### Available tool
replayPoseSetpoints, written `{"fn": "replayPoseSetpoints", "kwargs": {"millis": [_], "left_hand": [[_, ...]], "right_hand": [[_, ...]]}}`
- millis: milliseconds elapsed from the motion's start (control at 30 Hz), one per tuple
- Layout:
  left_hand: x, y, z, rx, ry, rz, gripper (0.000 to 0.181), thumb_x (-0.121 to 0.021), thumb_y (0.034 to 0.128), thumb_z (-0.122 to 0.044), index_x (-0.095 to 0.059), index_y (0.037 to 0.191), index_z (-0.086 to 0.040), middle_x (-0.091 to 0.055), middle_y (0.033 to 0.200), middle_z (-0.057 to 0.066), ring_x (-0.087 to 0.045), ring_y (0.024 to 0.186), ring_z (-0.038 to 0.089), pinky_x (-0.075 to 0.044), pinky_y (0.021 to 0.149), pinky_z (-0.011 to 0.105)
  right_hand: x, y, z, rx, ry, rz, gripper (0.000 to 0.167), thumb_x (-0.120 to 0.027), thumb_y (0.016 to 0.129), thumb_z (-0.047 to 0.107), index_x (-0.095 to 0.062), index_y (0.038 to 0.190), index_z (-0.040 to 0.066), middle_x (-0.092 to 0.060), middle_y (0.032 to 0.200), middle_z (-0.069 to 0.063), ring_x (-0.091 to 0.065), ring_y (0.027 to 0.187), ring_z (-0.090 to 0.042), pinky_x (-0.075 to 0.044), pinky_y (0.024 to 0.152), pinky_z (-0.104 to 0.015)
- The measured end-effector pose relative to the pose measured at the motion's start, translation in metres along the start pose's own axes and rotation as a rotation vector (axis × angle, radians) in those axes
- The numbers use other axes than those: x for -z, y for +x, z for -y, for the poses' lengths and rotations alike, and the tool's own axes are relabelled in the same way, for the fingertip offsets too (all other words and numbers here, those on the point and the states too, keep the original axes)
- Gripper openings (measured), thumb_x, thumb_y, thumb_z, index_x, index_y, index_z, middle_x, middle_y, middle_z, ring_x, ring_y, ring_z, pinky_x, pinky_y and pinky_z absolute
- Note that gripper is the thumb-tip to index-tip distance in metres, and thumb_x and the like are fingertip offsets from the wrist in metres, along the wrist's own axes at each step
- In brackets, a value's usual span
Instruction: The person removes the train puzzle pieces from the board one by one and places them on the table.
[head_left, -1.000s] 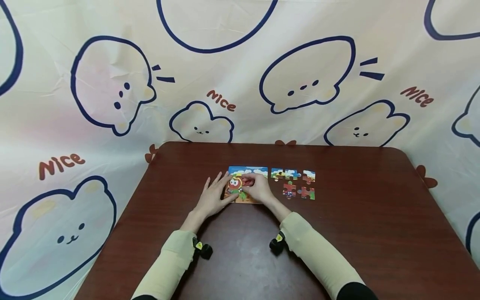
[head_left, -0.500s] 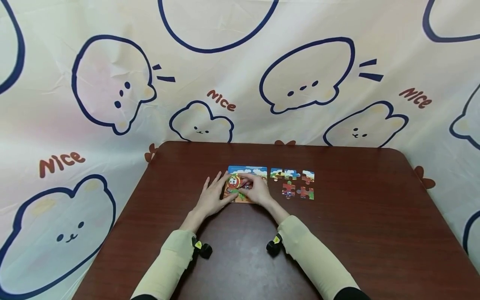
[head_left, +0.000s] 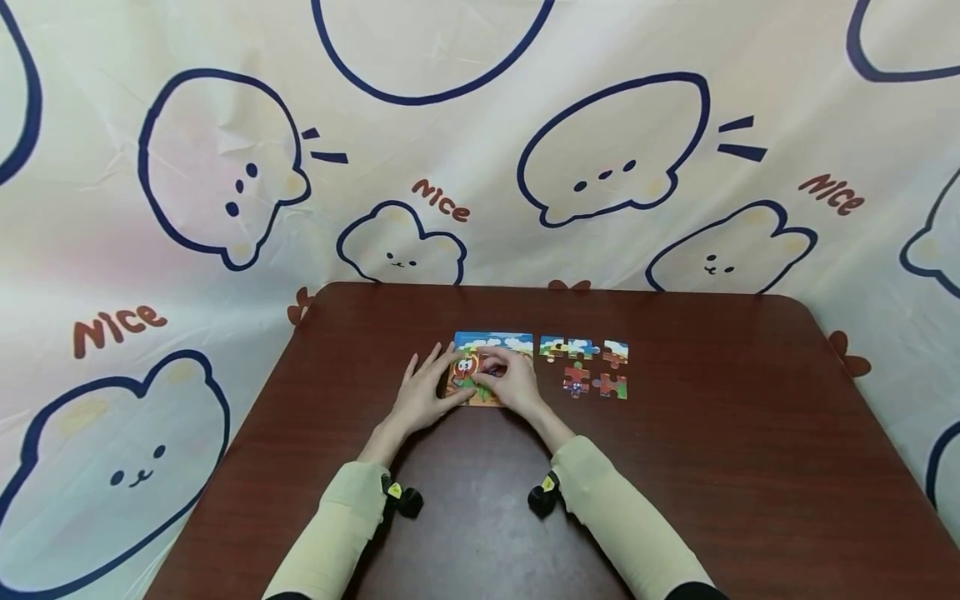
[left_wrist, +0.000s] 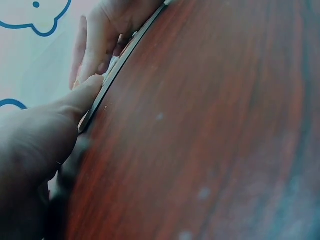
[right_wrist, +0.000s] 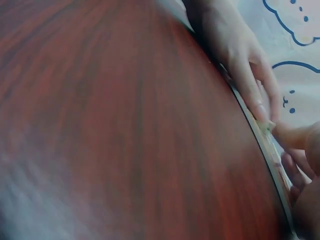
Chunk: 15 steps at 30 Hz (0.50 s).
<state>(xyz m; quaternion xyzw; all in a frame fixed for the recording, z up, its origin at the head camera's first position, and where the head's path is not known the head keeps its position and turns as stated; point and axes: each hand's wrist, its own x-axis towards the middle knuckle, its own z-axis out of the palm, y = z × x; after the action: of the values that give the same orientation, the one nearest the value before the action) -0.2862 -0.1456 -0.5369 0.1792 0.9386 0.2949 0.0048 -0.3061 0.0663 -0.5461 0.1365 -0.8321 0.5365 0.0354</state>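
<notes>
A cartoon jigsaw puzzle (head_left: 493, 338) with a blue-sky top edge lies flat on the table. My left hand (head_left: 424, 397) rests at its left side, fingers spread fairly straight, with the thumb on the lower part of the picture. Over the middle of the puzzle, my right hand (head_left: 517, 385) pinches a small puzzle piece between thumb and forefinger. In the right wrist view this puzzle piece (right_wrist: 268, 126) sits slightly raised close to the left thumb; the fingers hide much of it. Both thumbs nearly meet above the board (right_wrist: 260, 145).
To the right of the puzzle lie several loose jigsaw pieces, among them a sky piece (head_left: 581, 348), a red piece (head_left: 576, 379) and a red-green piece (head_left: 615, 386). The brown table (head_left: 712, 433) ends at a patterned cloth backdrop (head_left: 480, 150).
My right hand has shifted slightly left, its thumb moving toward the left thumb. My left hand stays in place, and the loose pieces have not moved.
</notes>
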Motion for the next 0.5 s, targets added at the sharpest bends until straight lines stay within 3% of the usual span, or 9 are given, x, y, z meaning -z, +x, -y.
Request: {"fn": "replayPoseSetpoints", "kwargs": {"millis": [67, 233, 500], "left_hand": [[-0.0003, 0.0005, -0.0001, -0.003, -0.002, 0.003, 0.070, -0.080, 0.1015, -0.042, -0.055, 0.162, -0.016, -0.035, 0.180, 0.010, -0.024, 0.172, 0.037, -0.005, 0.137, 0.072], [-0.0010, 0.0009, -0.0006, -0.007, -0.014, 0.001, 0.063, -0.080, 0.1013, -0.041, -0.061, 0.156, -0.016, -0.035, 0.180, 0.010, -0.024, 0.172, 0.037, -0.004, 0.138, 0.072], [-0.0009, 0.0010, 0.0000, -0.001, -0.014, 0.010, 0.062, -0.080, 0.1013, -0.040, -0.061, 0.156, -0.018, -0.035, 0.181, 0.009, -0.022, 0.172, 0.036, -0.004, 0.138, 0.072]], "right_hand": [[0.0013, 0.0000, -0.0003, -0.002, 0.043, 0.010, 0.043, -0.088, 0.092, 0.005, -0.077, 0.135, 0.005, -0.085, 0.100, -0.013, -0.081, 0.101, -0.033, -0.059, 0.109, -0.053], [0.0040, 0.0010, 0.0008, -0.007, 0.049, 0.046, 0.042, -0.087, 0.094, 0.006, -0.076, 0.135, 0.003, -0.085, 0.104, -0.015, -0.080, 0.102, -0.033, -0.064, 0.101, -0.049], [0.0076, 0.0036, 0.0065, -0.086, 0.042, 0.092, 0.042, -0.087, 0.096, 0.016, -0.077, 0.135, 0.003, -0.085, 0.114, -0.016, -0.080, 0.108, -0.033, -0.063, 0.101, -0.051]]}}
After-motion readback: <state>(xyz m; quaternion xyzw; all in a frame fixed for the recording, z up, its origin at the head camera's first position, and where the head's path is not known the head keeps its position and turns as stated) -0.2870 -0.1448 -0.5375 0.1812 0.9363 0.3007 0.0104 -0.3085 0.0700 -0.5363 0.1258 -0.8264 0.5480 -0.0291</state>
